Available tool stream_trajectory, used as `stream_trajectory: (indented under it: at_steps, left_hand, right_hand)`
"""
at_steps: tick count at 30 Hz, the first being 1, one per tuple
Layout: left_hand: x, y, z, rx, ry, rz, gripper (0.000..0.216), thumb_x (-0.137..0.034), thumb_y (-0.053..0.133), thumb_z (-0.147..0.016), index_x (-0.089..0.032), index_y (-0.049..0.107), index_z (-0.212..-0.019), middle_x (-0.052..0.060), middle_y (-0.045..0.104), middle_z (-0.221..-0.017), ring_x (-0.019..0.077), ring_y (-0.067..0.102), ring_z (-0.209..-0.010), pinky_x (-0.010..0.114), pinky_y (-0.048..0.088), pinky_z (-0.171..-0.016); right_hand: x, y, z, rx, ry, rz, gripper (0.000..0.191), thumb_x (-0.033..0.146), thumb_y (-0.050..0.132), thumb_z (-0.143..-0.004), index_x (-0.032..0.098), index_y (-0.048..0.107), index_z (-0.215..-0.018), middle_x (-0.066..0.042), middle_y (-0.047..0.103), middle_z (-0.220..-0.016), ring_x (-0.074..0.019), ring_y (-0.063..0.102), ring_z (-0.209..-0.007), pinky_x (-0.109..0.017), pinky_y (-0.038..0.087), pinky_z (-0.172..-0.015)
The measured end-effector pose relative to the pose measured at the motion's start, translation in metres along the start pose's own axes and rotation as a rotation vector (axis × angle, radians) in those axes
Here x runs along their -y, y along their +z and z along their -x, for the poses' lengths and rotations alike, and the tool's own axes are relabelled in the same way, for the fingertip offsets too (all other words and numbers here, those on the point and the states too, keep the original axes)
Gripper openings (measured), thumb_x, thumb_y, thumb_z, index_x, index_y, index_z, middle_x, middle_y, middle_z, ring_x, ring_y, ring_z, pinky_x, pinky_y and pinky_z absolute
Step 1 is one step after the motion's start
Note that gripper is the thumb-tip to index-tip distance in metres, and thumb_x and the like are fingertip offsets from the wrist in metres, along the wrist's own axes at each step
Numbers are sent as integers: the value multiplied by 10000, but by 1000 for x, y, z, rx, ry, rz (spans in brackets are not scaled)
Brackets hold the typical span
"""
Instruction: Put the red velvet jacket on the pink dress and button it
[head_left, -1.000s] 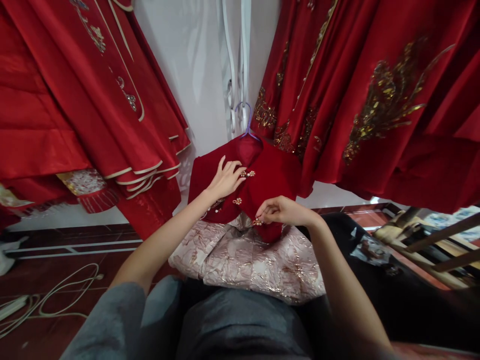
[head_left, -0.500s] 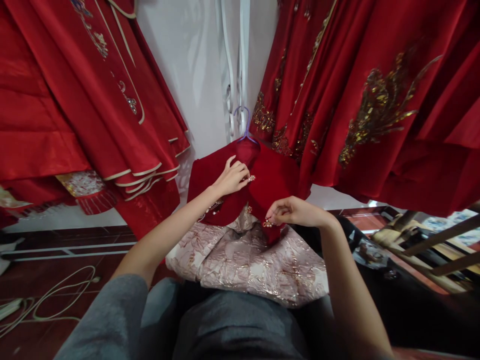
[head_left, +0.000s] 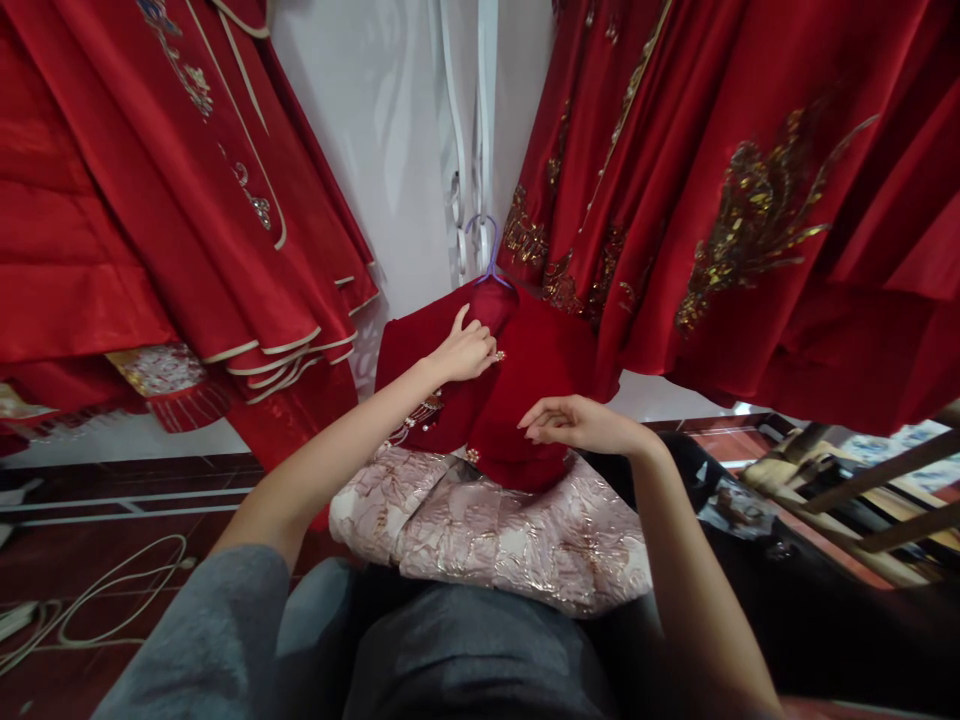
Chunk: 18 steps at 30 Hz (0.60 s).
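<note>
The jacket (head_left: 551,350) is plain deep red, its low clasp (head_left: 472,456) gold and white, its hanger (head_left: 492,262) purple. Metallic crinkled motifs pattern the pale pink cloth (head_left: 517,560). The left robe (head_left: 187,200) is red, edged cream; the right gown (head_left: 660,230) red with a gold spray. The wall (head_left: 360,140) is white, the shirt (head_left: 465,650) blue-grey.

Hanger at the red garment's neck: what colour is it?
The hanger is purple; it shows best in the head view.

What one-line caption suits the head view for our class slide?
Left hand at a beaded ornament on a red garment, right hand nearby.
</note>
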<state>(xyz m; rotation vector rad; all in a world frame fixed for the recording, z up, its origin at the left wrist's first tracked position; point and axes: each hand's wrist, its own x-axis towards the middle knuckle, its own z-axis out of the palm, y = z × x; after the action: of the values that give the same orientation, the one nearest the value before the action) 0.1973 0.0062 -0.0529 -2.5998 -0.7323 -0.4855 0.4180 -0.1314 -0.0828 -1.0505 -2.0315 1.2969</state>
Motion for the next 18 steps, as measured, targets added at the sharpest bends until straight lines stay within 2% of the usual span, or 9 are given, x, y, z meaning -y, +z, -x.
stream_trajectory:
  at_steps: [4, 8, 15, 18]
  left_hand:
    - [-1, -13, 1, 4, 54, 123, 165, -274, 494, -880, -181, 630, -895, 19, 639, -804, 196, 584, -892, 640, 18, -1134]
    - [-6, -21, 4, -28, 115, 75, 166, -250, 479, -874, -200, 637, -889, -7, 631, -751, 166, 597, -807, 623, 18, -1148]
    - [-8, -10, 11, -108, 144, -49, 235, -202, 430, -893, -231, 652, -965, -2, 647, -764, 178, 599, -829, 606, 33, -1164]
    - [-5, -5, 13, -133, 105, -52, 254, -254, 387, -939, -212, 637, -960, 1, 651, -756, 170, 608, -771, 588, 83, -1158]
  right_hand:
    - [-1, 3, -5, 4, -2, -6, 275, 344, 644, -809, 172, 646, -1024, -63, 715, -946, -158, 670, -903, -337, 529, -872]
    - [-2, 10, -13, 17, 9, -17, 259, 333, 647, -805, 172, 645, -1009, -57, 715, -926, -152, 673, -875, -327, 539, -846]
    - [-5, 24, -24, 15, 83, -40, 198, 294, 648, -801, 160, 642, -948, -54, 697, -865, -135, 657, -775, -311, 566, -764]
    - [-5, 25, -34, -50, 69, -92, 153, 290, 660, -794, 164, 633, -876, -51, 683, -842, -137, 654, -786, -308, 572, -779]
